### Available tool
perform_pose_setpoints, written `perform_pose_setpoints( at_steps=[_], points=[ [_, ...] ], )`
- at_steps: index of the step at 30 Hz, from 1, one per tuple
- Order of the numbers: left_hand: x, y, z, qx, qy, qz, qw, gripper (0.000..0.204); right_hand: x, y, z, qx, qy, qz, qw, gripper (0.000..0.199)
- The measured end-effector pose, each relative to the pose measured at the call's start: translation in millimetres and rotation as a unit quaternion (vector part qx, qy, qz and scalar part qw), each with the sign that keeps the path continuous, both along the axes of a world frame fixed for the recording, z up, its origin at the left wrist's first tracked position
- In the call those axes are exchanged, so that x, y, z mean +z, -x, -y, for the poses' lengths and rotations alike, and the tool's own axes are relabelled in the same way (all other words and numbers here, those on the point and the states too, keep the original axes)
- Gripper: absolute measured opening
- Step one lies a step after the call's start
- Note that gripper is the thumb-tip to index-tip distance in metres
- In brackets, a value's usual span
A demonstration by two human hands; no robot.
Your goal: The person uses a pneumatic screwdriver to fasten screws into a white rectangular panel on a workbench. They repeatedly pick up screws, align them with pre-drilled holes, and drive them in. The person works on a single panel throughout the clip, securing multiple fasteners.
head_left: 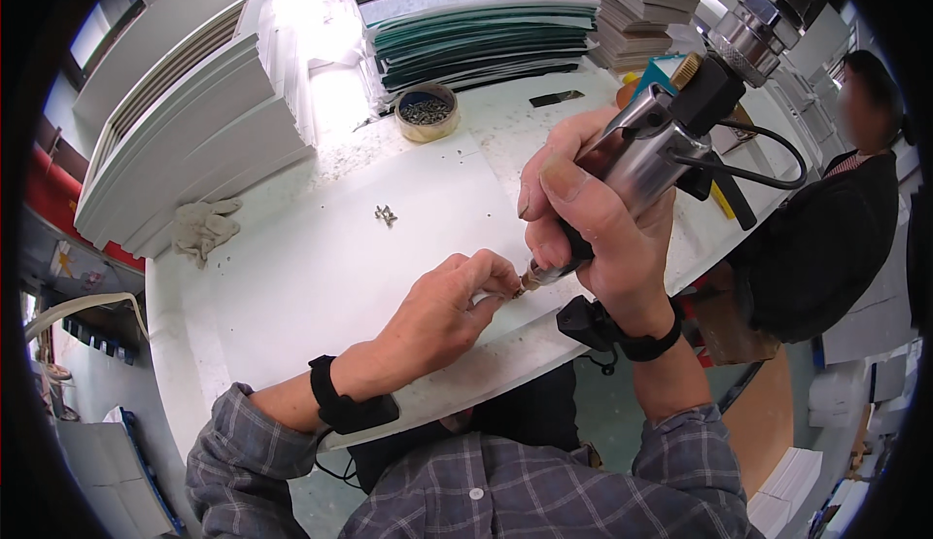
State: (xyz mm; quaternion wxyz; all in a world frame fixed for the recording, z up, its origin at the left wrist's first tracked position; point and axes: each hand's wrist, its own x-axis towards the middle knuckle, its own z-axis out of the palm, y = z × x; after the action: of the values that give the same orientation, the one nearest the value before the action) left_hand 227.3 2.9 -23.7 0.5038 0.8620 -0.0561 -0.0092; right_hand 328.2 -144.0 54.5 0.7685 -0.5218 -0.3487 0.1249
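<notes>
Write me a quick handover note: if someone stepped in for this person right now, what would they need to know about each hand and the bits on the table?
Right hand: wrapped around a silver powered screwdriver, its tip down at the white board near the table's front edge.
Left hand: fingers pinch a small part right at the driver's tip; it is too small to tell what it is.
Spare screws: a few loose ones on the board, more in the round tub behind.
Done: no finished screw can be made out.
Left: the fastening at the tip looks still in progress.
</notes>
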Motion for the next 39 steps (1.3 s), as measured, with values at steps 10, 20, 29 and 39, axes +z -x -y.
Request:
perform_pose_setpoints(
  at_steps=[10,20,29,39],
  points=[
    [-3,2,-3,0.001,0.01,0.015,1.0,0.019,-8,3,-4,0.002,-0.018,0.032,0.999,0.015],
    [-2,2,-3,-0.013,0.015,-0.008,1.0,0.023,-24,9,-4,-0.008,0.03,0.068,0.997,0.014],
    [1,21,-21,0.026,0.051,0.039,0.998,0.02,2,8,-5,0.026,0.021,0.025,0.999,0.019],
    [-2,-6,-107,0.227,-0.178,0.047,0.956,0.017,13,-31,-20,-0.027,-0.039,0.097,0.994,0.021]
  ],
)
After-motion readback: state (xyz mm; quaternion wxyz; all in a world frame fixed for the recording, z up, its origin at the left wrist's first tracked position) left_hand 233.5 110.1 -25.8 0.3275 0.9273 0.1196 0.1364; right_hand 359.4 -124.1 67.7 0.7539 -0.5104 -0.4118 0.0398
